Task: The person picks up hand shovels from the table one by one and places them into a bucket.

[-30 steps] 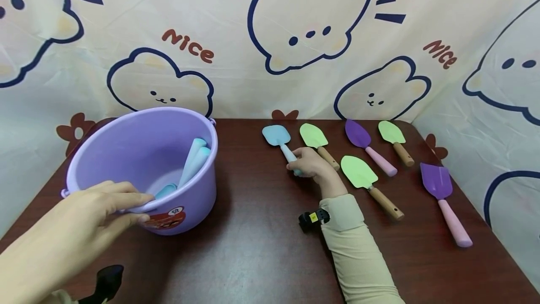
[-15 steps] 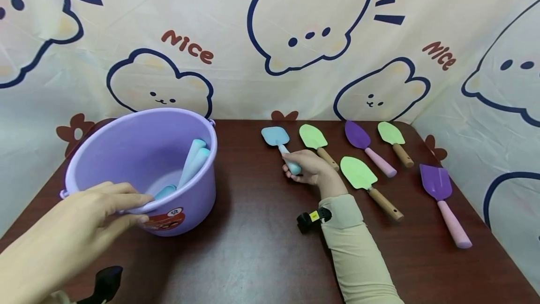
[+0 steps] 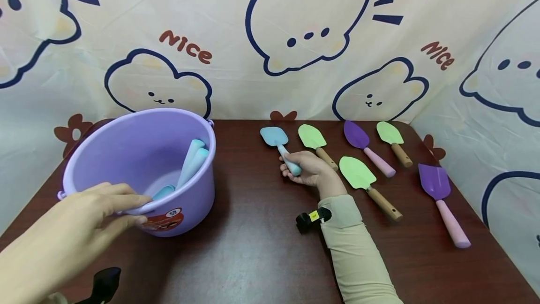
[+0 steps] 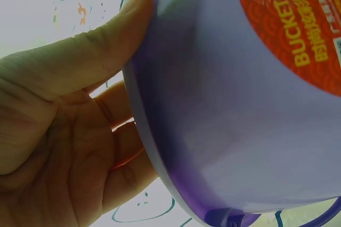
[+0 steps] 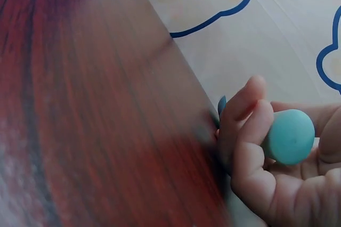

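In the head view my left hand (image 3: 90,217) pinches the near rim of a purple bucket (image 3: 198,201), thumb outside and fingers inside. The left wrist view shows the thumb against the bucket wall (image 4: 213,120) beside a red label. Two pale blue handles (image 3: 193,165) and a bit of a blue blade show inside the bucket. My right hand (image 3: 310,170) grips the handle of a light blue trowel (image 3: 274,136), its blade pointing away toward the back edge. The handle's rounded teal end (image 5: 292,137) sticks out between curled fingers in the right wrist view.
Right of my right hand lie a green trowel (image 3: 312,136), a larger green trowel (image 3: 356,172), a purple one with a pink handle (image 3: 356,135), another green one (image 3: 390,133) and a square-bladed purple shovel (image 3: 434,182). A printed cloth (image 3: 228,13) hangs behind the brown table (image 3: 253,257).
My right hand has turned, and its fingers have curled under and round the light blue trowel's handle. The left hand keeps its hold on the bucket rim.
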Demonstrator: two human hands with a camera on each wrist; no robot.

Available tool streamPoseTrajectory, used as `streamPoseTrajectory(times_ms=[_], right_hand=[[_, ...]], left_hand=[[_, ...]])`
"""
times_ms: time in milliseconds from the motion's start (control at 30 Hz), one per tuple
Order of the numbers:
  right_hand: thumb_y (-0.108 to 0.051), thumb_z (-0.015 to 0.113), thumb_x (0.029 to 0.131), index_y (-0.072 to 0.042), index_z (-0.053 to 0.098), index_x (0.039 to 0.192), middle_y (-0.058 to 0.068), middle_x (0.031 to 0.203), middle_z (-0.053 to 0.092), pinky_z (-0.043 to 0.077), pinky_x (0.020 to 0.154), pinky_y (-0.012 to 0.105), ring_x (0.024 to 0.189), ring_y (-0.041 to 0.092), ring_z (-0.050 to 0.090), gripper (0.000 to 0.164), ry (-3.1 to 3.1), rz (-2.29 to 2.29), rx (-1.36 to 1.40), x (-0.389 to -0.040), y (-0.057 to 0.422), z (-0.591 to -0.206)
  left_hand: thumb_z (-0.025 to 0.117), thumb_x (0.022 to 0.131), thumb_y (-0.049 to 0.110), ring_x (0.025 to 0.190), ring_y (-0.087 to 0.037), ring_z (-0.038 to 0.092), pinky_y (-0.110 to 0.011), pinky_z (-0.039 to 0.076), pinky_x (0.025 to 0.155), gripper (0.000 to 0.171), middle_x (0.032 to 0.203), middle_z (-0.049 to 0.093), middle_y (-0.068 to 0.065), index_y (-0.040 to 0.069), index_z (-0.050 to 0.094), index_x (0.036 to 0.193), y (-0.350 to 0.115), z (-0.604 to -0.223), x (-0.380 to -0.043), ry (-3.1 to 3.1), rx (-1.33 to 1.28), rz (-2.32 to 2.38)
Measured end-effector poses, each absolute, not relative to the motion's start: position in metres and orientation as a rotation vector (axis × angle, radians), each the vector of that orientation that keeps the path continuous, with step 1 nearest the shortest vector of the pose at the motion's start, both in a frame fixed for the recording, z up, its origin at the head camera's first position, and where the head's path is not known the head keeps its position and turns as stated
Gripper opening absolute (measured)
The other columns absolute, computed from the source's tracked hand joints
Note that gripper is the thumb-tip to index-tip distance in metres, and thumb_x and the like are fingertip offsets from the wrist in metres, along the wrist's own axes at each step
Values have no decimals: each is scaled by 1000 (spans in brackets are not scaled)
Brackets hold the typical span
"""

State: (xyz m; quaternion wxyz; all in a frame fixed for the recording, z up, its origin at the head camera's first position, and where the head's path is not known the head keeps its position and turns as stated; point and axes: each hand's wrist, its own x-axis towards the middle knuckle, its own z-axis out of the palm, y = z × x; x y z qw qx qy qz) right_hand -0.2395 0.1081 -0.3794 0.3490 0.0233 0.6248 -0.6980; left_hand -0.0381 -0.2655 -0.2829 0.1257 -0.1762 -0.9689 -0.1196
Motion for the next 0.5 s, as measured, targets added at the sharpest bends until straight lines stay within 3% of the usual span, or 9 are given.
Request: streamPoseTrajectory(times_ms=[500], right_hand=[[-19, 35, 109, 8, 37, 139, 1, 82, 60, 45, 57, 11, 64, 6, 57, 41, 1642, -1778, -62, -237, 105, -377]], left_hand=[[90, 66, 13, 75, 1, 46, -20, 43, 58, 33, 81, 58, 22, 27, 78, 94, -268, -285, -39, -2755, -560, -335]])
